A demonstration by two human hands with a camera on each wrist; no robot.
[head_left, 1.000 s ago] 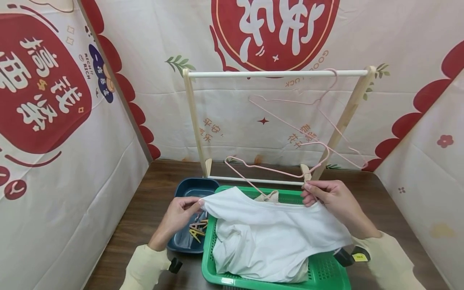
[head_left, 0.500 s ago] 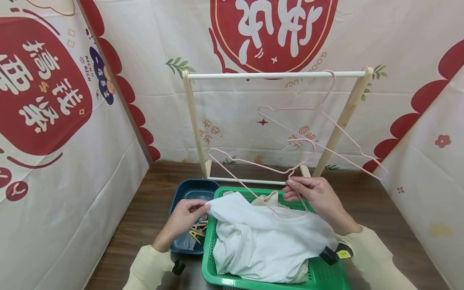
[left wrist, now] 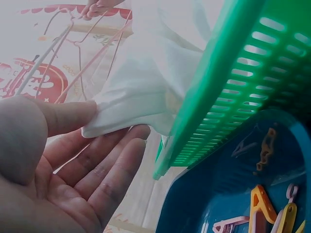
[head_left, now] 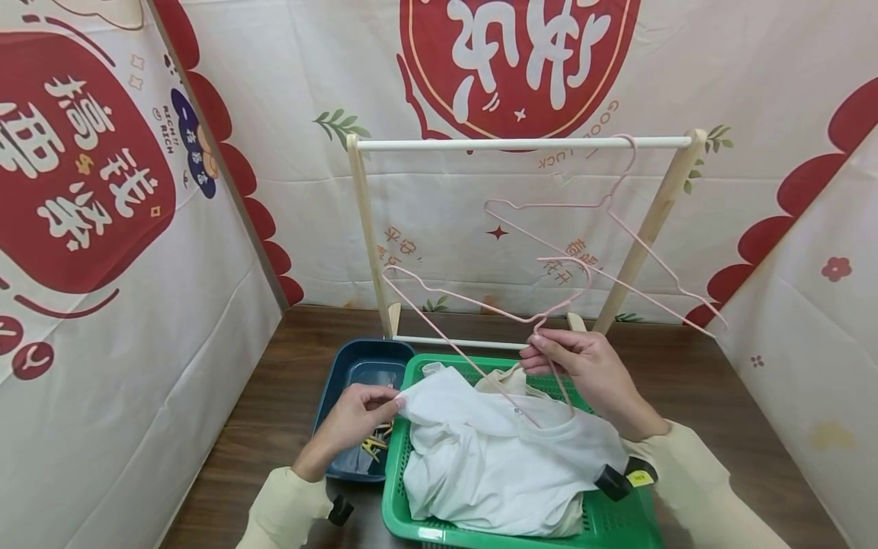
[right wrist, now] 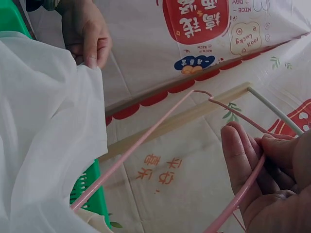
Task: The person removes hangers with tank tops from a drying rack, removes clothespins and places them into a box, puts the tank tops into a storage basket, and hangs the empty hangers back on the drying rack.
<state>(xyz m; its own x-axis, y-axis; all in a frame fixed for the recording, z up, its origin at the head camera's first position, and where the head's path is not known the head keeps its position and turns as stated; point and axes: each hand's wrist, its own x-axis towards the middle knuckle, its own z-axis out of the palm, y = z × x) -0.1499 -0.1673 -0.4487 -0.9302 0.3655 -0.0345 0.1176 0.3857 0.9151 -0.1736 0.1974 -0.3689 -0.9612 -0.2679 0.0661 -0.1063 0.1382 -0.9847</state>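
Observation:
A white T-shirt lies bunched in the green basket, its neckline facing the rack. My left hand pinches a corner of it between thumb and fingers over the basket's left rim; the left wrist view shows the folded hem there. With my right hand I hold a pink clothes hanger just below its hook, above the shirt. The hanger's right arm and the near end of its lower bar run down into the neckline. Its left end points up and away to the left.
A wooden rack with a white top rail stands behind the basket. Another pink hanger hangs from its right part. Left of the basket is a dark blue tray with several clothespins. A beige cloth lies in the basket.
My right hand has moved left and brought the hanger from behind the shirt to its neckline, releasing the fabric. My left hand has shifted slightly right with the shirt corner.

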